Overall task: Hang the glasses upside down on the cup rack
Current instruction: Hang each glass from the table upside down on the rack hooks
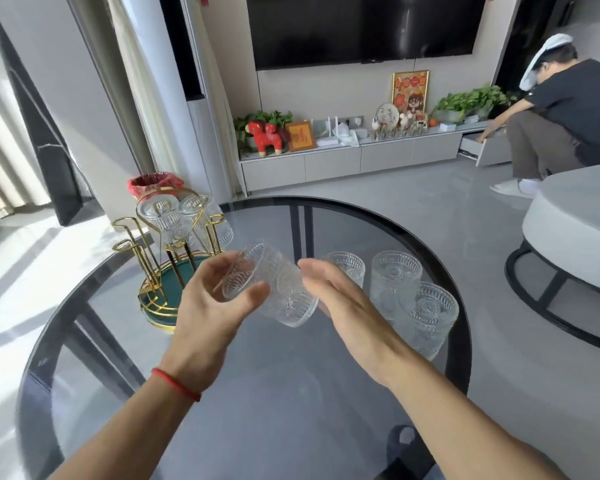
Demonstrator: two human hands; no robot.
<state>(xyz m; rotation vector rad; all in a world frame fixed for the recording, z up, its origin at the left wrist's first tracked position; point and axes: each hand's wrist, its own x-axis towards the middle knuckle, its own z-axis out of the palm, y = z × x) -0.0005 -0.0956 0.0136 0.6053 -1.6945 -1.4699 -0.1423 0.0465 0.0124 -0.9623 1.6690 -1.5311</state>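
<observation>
a clear patterned glass (pixel 274 289) is held in the air above the round dark glass table (pixel 222 393), between the two hands. it lies on its side, long axis running from upper left to lower right, open rim toward the left and the cup rack, thick base toward the lower right.

the left hand (pixel 208 306) pinches the rim end, thumb below the rim and fingers curled behind its far side; a red string bracelet (pixel 175 384) circles that wrist. the right hand (pixel 347 306) is open, fingers straight and together, close beside the glass's base end; whether it touches the glass cannot be told.

the gold wire cup rack (pixel 167 251) stands on a green tray with a gold edge at the left of the table. two glasses (pixel 184 220) hang on it upside down, side by side on the rear prongs, while the front prongs are bare.

three more glasses (pixel 395 282) stand upright on the table to the right, mouths up, close together. that makes six glasses in all.

no readable writing shows on the glasses or the rack.
</observation>
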